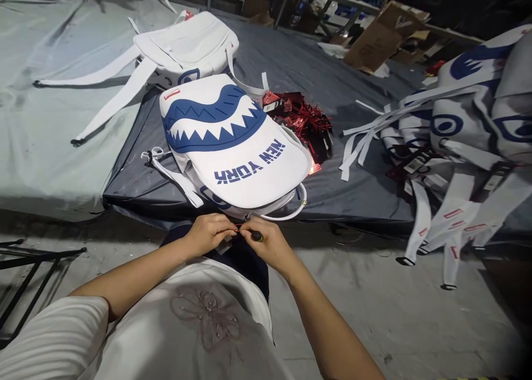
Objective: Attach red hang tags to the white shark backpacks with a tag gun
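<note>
Both my hands meet low at the near edge of the dark grey mat (pixel 316 75), fingertips pinched together. My left hand (pixel 206 234) is closed on a thin red strand (pixel 238 230), which shows only between the two hands. My right hand (pixel 270 242) is curled shut around a small dark-tipped tool (pixel 256 236); I cannot tell what kind. The two hands nearly touch.

Just beyond my knuckles lies the white fabric backpack with a blue shark-mouth print and "NEW YORK" lettering (pixel 236 147), flat on the mat, its white strap (pixel 177 175) trailing to the left and a loop of white trim curving along its near edge.

Behind it, a second white backpack (pixel 187 45), straps spread out across the pale grey sheet (pixel 45 125).

To the right of the printed backpack, touching its far side, a heap of shiny red tags (pixel 301 119).

Further right, well apart, a pile of white-and-blue backpacks (pixel 469 119), their straps hanging over the mat's edge toward the concrete floor (pixel 386 308).

Far side: brown cardboard box (pixel 380 36).
</note>
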`<state>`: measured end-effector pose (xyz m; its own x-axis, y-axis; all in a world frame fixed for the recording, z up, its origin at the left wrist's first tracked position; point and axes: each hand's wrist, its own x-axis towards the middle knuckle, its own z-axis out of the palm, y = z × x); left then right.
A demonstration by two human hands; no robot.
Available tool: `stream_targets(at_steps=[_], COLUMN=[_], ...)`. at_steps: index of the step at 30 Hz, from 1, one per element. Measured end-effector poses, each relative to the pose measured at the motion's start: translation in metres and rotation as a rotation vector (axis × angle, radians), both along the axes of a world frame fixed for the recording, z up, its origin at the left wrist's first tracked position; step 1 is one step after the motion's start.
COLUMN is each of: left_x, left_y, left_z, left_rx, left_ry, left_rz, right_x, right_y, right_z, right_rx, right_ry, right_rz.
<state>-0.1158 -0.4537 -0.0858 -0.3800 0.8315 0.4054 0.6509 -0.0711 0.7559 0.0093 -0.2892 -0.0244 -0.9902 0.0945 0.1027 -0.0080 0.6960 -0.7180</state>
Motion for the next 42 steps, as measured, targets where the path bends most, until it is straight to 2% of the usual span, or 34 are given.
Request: stream_targets(at_steps=[4,6,10,16,22,27,30,34,42], left_x=[0.003,0.002,-0.007,-0.014,-0.015,-0.015,-0.011,-0.007,-0.007], left_y=[0.001,0.003,0.007,0.012,0.015,0.013,0.010,0.004,0.000], left_z=[0.008,0.013,0.018,0.019,0.014,0.010,0.008,0.006,0.011], left_rx=[-0.298,-0.359,-0.376,-0.344,-0.326,-0.292,-0.281,-0.277,-0.285], left_ry=[0.136,0.128,0.054,0.027,-0.002,-0.057,-0.129,-0.194,-0.041], left_rz=[-0.007,-0.005,-0.041,-0.183,-0.189,-0.232,-0.200,-0.132,-0.138], right_x=[0.000,-0.002,-0.006,-0.003,-0.005,-0.004,-0.005,-0.007,-0.006], right_y=[-0.004,-0.007,-0.010,-0.002,0.009,0.004,0.002,0.001,-0.005], right_z=[0.000,0.000,0.000,-0.007,-0.016,-0.012,-0.008,-0.003,0.003], right_rx=[0.286,0.365,0.371,0.336,0.318,0.296,0.262,0.290,0.449], right_ry=[-0.120,-0.165,-0.176,-0.095,-0.053,-0.095,-0.093,-0.082,-0.167], right_rz=[0.034,0.047,0.057,0.103,0.190,0.154,0.153,0.141,0.142])
